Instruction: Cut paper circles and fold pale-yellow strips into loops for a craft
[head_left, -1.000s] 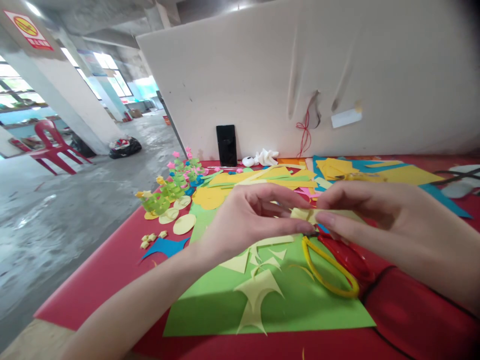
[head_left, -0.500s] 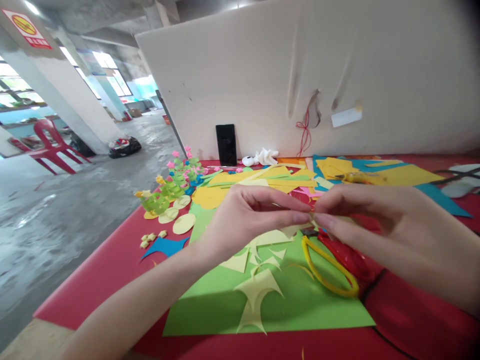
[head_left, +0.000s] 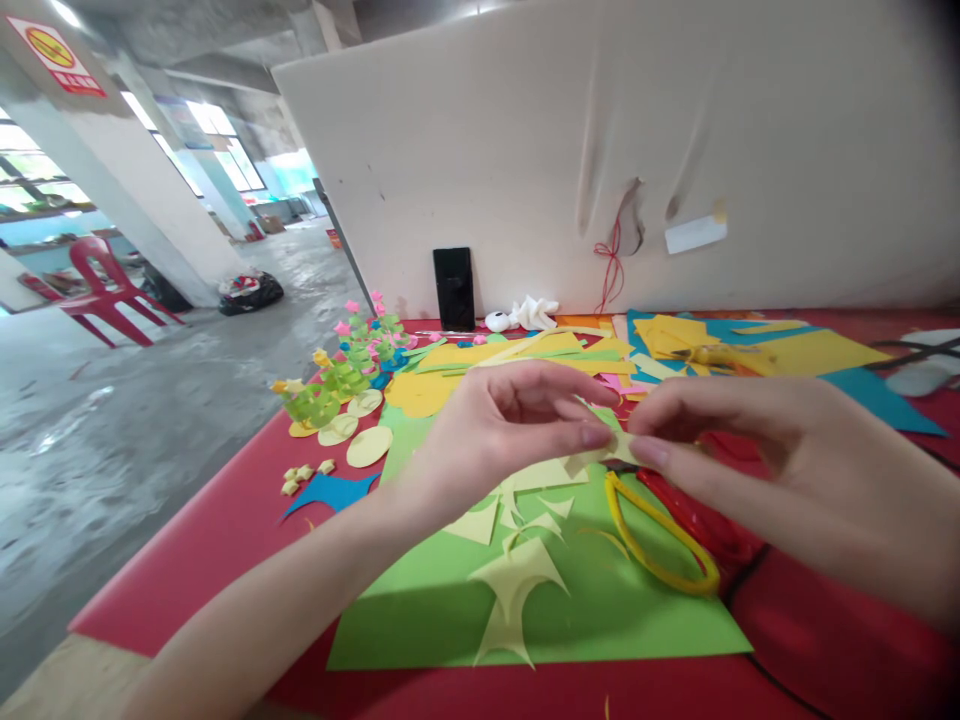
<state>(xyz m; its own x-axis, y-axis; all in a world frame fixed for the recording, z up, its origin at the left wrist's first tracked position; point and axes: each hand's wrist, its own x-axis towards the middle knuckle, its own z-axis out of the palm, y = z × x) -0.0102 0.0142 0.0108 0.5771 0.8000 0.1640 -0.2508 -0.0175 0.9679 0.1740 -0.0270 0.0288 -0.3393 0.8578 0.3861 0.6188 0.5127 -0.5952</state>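
A small pale yellow paper strip (head_left: 619, 448) is pinched between my two hands, above the green sheet (head_left: 600, 610). My left hand (head_left: 517, 425) grips its left end between thumb and fingers. At its right end, my right hand (head_left: 720, 440) pinches it with thumb and forefinger. Just below are scissors with a yellow handle (head_left: 660, 545) and a red handle (head_left: 701, 515), their blades mostly hidden. Pale yellow offcuts (head_left: 517, 590) lie on the green sheet nearer to me.
Pale paper discs (head_left: 369, 447), small folded stars (head_left: 296, 478) and a blue scrap (head_left: 330, 493) lie left. Behind them stand paper flowers (head_left: 330, 385). A black phone (head_left: 454, 290) leans on the white panel (head_left: 487, 150). A yellow cutter (head_left: 724, 357) lies at the back right.
The fingertips have parted slightly and more of the pale strip shows between them. My right hand's fingertips have moved a little down and right.
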